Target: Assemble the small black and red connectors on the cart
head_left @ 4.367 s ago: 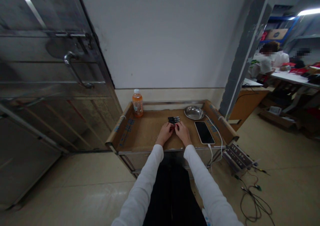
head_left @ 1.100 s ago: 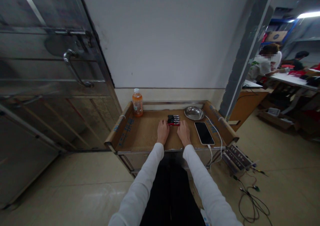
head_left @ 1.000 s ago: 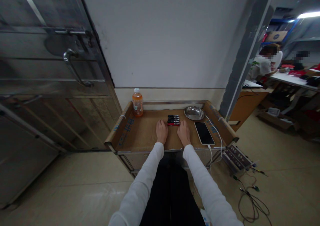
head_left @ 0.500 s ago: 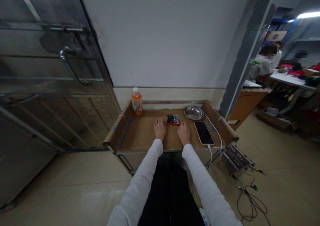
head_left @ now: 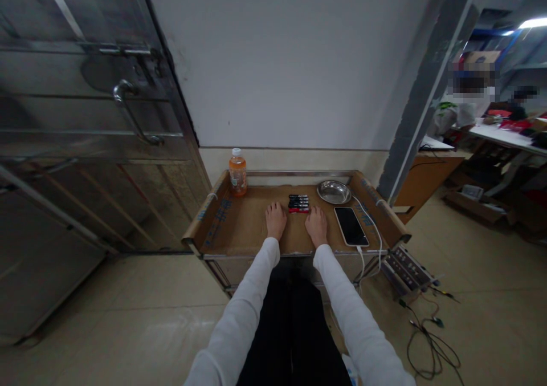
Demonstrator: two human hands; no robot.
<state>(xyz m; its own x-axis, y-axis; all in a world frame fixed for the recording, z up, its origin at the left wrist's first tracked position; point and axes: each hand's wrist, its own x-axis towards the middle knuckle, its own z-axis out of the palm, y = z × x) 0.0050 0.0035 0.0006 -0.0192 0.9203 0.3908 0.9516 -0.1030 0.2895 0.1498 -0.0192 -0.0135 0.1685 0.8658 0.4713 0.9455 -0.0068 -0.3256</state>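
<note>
Black and red pens [head_left: 298,203] between hands [head_left: 276,220] [head_left: 317,226], both loosely spread; right perhaps touching.

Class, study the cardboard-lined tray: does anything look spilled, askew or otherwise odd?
Nothing looks spilled or damaged: the bottle stands upright and the pens lie neatly side by side. If anything, the white cable seems untidy, looping loosely past the phone and hanging over the front of the tray.

Left grip [head_left: 276,220] now apart from the red pen [head_left: 298,210], farther left on the cardboard [head_left: 248,226] than before.
</note>
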